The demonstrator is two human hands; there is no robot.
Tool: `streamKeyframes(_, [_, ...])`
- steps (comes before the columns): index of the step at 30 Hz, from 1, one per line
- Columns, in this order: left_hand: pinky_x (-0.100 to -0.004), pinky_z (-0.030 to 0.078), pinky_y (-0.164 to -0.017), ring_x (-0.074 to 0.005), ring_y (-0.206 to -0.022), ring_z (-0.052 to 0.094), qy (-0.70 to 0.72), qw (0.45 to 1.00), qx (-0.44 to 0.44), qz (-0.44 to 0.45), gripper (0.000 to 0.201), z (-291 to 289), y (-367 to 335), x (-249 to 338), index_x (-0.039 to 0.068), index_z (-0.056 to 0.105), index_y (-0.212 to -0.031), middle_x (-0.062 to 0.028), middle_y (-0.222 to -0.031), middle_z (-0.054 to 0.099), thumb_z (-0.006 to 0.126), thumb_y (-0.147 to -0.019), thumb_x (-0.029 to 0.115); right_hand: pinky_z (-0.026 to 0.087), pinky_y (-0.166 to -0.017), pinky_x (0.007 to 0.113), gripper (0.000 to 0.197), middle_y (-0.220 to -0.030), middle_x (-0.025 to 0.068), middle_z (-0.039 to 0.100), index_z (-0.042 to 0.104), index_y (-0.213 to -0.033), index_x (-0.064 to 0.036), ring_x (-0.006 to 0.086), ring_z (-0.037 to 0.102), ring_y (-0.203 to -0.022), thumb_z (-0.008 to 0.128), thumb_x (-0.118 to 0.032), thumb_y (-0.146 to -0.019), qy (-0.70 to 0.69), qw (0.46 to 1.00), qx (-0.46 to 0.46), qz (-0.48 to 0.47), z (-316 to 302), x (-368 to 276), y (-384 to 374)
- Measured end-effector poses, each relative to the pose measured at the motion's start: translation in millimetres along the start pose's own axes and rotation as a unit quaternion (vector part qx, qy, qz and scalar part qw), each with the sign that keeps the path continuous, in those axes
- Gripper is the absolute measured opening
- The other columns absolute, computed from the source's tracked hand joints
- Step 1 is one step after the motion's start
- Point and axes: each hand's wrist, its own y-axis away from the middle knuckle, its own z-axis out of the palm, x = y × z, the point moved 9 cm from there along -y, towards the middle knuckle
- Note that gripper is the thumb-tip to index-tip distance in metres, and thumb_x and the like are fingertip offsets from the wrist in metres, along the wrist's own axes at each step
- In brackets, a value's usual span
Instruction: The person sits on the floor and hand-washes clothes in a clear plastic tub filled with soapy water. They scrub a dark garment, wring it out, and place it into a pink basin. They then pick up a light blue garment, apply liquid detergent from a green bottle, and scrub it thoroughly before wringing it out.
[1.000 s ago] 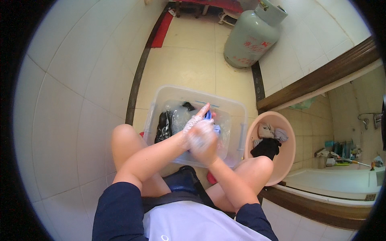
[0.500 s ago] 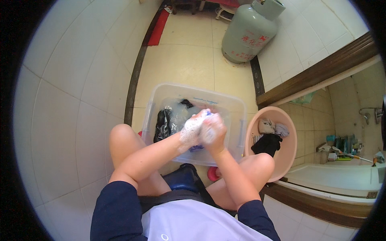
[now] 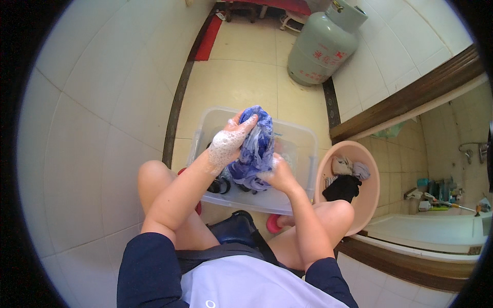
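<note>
A wet blue-and-white patterned garment (image 3: 259, 141) is stretched between my hands above a clear plastic tub (image 3: 303, 205). My left hand (image 3: 230, 142), thick with soap foam over its back and wrist, grips the cloth's upper part, thumb on top. Lower and to the right, my right hand (image 3: 277, 173) is closed on the cloth's other side, with a little foam on the fingers. The garment's lower folds hang into the tub. Dark, wet cloth (image 3: 220, 184) shows in the tub beside it, partly hidden by my left arm and the garment.
To the right, a peach-coloured basin (image 3: 371, 197) holds black and pale clothes. A grey-green gas cylinder (image 3: 322, 49) stands at the far right by the tiled wall. A wooden door frame (image 3: 405, 95) borders another room. Pink footwear (image 3: 274, 224) shows beside the tub.
The garment, bunched and mostly hidden between my clasped hands before, is now spread open and raised. My left hand has moved left and up; my right hand has moved slightly lower.
</note>
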Motion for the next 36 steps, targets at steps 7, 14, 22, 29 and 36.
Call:
streamKeyframes(7, [-0.0319, 0.046, -0.083, -0.0169, -0.096, 0.055, -0.536, 0.839, -0.048, 0.082, 0.047, -15, 1, 8, 0.004, 0.050, -0.115, -0.0106, -0.106, 0.057, 0.073, -0.077, 0.020, 0.048, -0.080, 0.029, 0.030, -0.093, 0.0059, 0.063, 0.062, -0.098, -0.0003, 0.0139, 0.059, -0.089, 0.067, 0.002, -0.069, -0.417, 0.904, 0.080, 0.050, -45, 10, 2])
streamKeyframes(14, [-0.0384, 0.047, -0.085, -0.0237, -0.094, 0.060, -0.526, 0.824, -0.193, 0.079, 0.044, 8, 21, -20, 0.005, 0.057, -0.111, -0.0097, -0.098, 0.064, 0.070, -0.076, 0.028, 0.048, -0.084, 0.031, 0.034, -0.099, 0.0094, 0.058, 0.049, -0.111, -0.0023, 0.0199, 0.059, -0.091, 0.059, 0.003, -0.079, -0.621, 0.736, 0.269, 0.018, -90, 15, 4])
streamKeyframes(22, [-0.0327, 0.052, -0.067, -0.0173, -0.072, 0.061, 0.224, 0.930, -0.112, -0.268, 0.025, -10, -1, -132, 0.008, 0.061, -0.090, -0.0063, -0.081, 0.064, 0.056, -0.089, 0.033, 0.049, -0.071, 0.037, 0.026, -0.086, 0.0163, 0.060, 0.059, -0.091, -0.0043, 0.0302, 0.061, -0.078, 0.067, -0.013, -0.068, -0.003, 0.942, 0.259, -0.212, -23, -95, 22])
streamKeyframes(29, [-0.0321, 0.049, -0.071, -0.0165, -0.080, 0.058, -0.280, 0.960, 0.012, 0.021, 0.017, -17, 4, -118, 0.012, 0.058, -0.097, -0.0018, -0.091, 0.060, 0.055, -0.089, 0.027, 0.045, -0.049, 0.040, 0.028, -0.064, 0.0155, 0.062, 0.063, -0.068, -0.0042, 0.0309, 0.058, -0.052, 0.050, -0.017, -0.089, -0.071, 0.929, 0.359, 0.049, -53, -14, 18])
streamKeyframes(36, [-0.0310, 0.045, -0.058, -0.0145, -0.070, 0.056, 0.098, 0.977, -0.031, -0.187, 0.023, 10, 9, -111, 0.010, 0.060, -0.086, -0.0013, -0.079, 0.059, 0.048, -0.093, 0.029, 0.039, -0.045, 0.041, 0.021, -0.063, 0.0159, 0.057, 0.055, -0.064, -0.0031, 0.0319, 0.054, -0.050, 0.060, -0.014, -0.082, 0.085, 0.919, 0.343, -0.174, -32, -64, 28])
